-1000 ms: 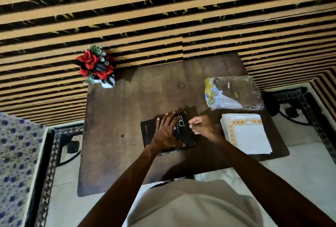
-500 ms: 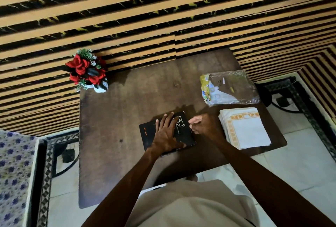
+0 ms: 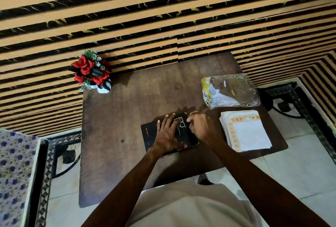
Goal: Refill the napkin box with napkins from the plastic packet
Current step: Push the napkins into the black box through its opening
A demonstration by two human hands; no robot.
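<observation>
A flat black napkin box (image 3: 149, 134) with white lettering lies on the brown table (image 3: 116, 121) near its front middle. My left hand (image 3: 168, 136) rests flat on the box lid, fingers spread. My right hand (image 3: 204, 128) is over the box's right end, fingers curled at its edge; what they hold is blurred. To the right lies a stack of white napkins (image 3: 249, 132) with an orange border. Behind the stack sits the clear plastic packet (image 3: 234, 90), which looks mostly flat and open.
A pot of red artificial flowers (image 3: 91, 72) stands at the table's back left corner against the striped wall. A patterned cushion (image 3: 14, 172) is at the left. Black metal furniture legs (image 3: 283, 105) stand on the tiled floor to the right.
My right hand has moved left onto the box's right end. The left hand stays flat on the lid. The camera view has shifted slightly.
</observation>
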